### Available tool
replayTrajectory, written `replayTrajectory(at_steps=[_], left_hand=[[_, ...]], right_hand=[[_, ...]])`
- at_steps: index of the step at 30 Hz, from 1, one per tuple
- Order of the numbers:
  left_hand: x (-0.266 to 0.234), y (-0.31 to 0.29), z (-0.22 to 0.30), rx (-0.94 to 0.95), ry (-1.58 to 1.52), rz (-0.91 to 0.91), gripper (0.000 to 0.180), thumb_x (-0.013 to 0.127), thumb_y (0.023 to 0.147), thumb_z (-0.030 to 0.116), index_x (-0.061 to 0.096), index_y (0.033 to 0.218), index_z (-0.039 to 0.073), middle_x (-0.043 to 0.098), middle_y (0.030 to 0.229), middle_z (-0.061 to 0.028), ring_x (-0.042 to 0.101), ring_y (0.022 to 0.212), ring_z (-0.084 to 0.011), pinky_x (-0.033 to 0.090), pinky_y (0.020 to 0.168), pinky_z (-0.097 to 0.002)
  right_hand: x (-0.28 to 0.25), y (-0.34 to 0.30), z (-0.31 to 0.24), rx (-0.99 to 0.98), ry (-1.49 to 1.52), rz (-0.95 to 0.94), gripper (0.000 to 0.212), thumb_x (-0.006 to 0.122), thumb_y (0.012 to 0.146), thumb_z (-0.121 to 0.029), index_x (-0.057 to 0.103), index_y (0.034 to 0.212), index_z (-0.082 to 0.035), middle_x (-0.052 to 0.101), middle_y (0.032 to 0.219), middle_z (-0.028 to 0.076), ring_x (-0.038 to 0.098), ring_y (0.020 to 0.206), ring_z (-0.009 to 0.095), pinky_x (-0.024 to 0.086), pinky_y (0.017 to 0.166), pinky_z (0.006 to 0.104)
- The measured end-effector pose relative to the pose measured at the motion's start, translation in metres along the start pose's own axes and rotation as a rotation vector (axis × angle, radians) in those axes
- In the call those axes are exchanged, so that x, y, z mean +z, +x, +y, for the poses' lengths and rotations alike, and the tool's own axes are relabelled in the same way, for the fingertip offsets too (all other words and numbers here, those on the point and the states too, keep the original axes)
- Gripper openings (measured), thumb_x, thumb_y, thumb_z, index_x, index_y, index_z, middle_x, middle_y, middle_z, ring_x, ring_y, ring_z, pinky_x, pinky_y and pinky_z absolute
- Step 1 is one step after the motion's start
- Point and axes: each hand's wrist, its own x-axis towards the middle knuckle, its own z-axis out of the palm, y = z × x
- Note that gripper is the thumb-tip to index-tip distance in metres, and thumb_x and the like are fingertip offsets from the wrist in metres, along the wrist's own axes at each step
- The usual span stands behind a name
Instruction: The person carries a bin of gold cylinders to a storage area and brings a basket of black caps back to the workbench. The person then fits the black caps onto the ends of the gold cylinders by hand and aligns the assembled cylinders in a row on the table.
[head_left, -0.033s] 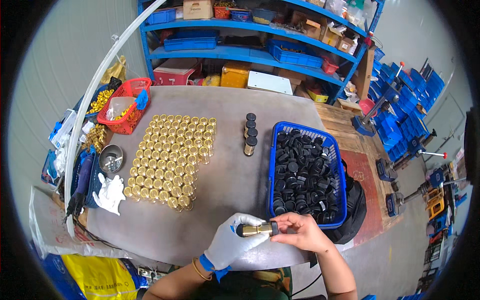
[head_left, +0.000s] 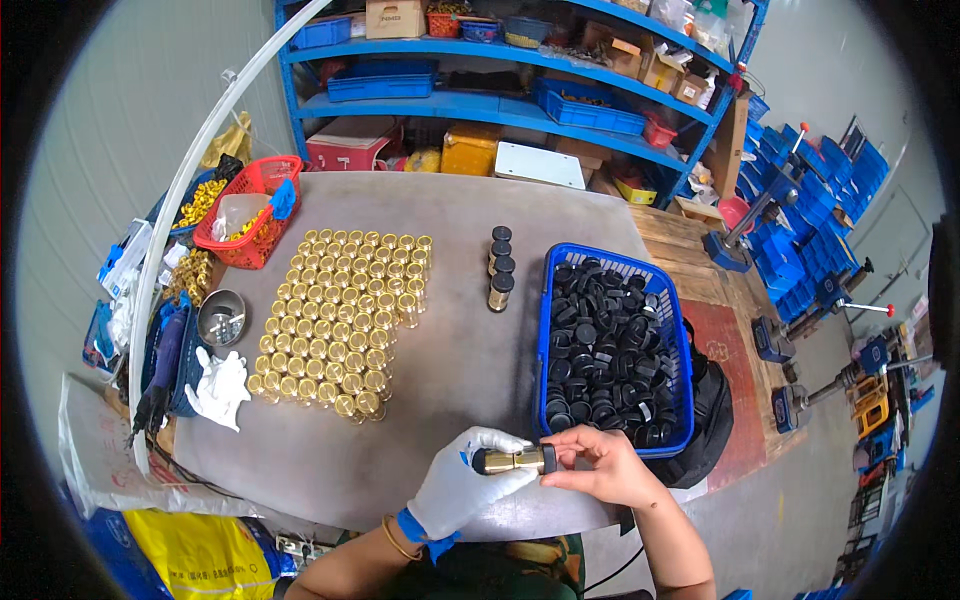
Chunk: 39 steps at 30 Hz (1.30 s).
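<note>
My left hand [head_left: 462,487], in a white glove with a blue band at the wrist, is closed around a brass cylinder [head_left: 513,460] with black ends, held level above the table's near edge. The bare fingers of my right hand [head_left: 607,466] pinch the black cap [head_left: 548,457] on the cylinder's right end. Just beyond my right hand stands a blue basket [head_left: 546,350] heaped with black caps [head_left: 602,345]. Several black-capped brass cylinders [head_left: 501,290] stand in a short row left of the basket. Farther left, brass cylinders [head_left: 345,320] without black caps stand in close rows.
On the grey table [head_left: 455,370], a white glove [head_left: 219,388] and a metal bowl [head_left: 222,317] lie at the left edge. A red basket [head_left: 262,253] stands at the far left. Blue shelves [head_left: 500,108] rise behind, and hand presses [head_left: 729,250] line the wooden bench at right.
</note>
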Motion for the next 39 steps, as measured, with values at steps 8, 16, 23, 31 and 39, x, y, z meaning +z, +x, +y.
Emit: replayTrajectory(at_steps=[8, 16, 23, 31, 39], left_hand=[[-0.008, 0.005, 0.011, -0.526, -0.345, -0.067, 0.027, 0.076, 0.08, 0.01, 0.061, 0.101, 0.003, 0.066, 0.094, -0.0054, 0.062, 0.089, -0.0092, 0.051, 0.079, -0.025], [-0.002, 0.0, 0.01, -0.226, -0.125, -0.048, 0.028, 0.078, 0.076, 0.006, 0.06, 0.098, 0.003, 0.066, 0.101, -0.0086, 0.062, 0.093, -0.0134, 0.052, 0.081, -0.0288], [-0.01, 0.011, 0.009, 0.133, -0.04, -0.182, 0.037, 0.079, 0.074, 0.011, 0.061, 0.105, 0.003, 0.065, 0.105, -0.0091, 0.062, 0.099, -0.0154, 0.049, 0.088, -0.0294], [-0.019, 0.14, -0.05, 0.13, 0.492, 0.247, 0.075, 0.078, 0.07, 0.011, 0.042, 0.135, 0.003, 0.059, 0.084, -0.0058, 0.058, 0.077, -0.0171, 0.049, 0.073, -0.0318], [-0.005, 0.207, -0.085, 0.097, 0.613, 0.263, 0.089, 0.076, 0.069, 0.008, 0.028, 0.143, 0.006, 0.06, 0.102, -0.0196, 0.061, 0.094, -0.0368, 0.049, 0.084, -0.0447]], right_hand=[[-0.002, 0.002, -0.002, -0.465, -0.281, 0.055, 0.032, 0.081, 0.073, -0.014, 0.066, 0.099, -0.002, 0.068, 0.093, 0.011, 0.067, 0.086, 0.026, 0.053, 0.077, 0.0331], [-0.003, 0.009, 0.006, -0.422, -0.383, 0.032, 0.029, 0.081, 0.073, -0.024, 0.066, 0.086, -0.002, 0.067, 0.082, 0.009, 0.064, 0.076, 0.028, 0.048, 0.074, 0.037], [-0.009, 0.023, 0.016, 0.111, 0.028, -0.244, 0.036, 0.05, 0.098, -0.029, 0.063, 0.082, 0.001, 0.063, 0.068, 0.014, 0.062, 0.063, 0.03, 0.048, 0.059, 0.0344], [-0.036, 0.099, 0.05, -0.317, -0.795, 0.474, 0.017, 0.068, 0.08, -0.017, 0.066, 0.089, -0.004, 0.065, 0.087, 0.014, 0.061, 0.084, 0.03, 0.049, 0.077, 0.0387], [-0.035, 0.098, 0.07, -0.319, -0.72, 0.438, 0.018, 0.074, 0.072, -0.009, 0.063, 0.085, -0.004, 0.062, 0.093, 0.014, 0.059, 0.093, 0.032, 0.049, 0.081, 0.0398]])
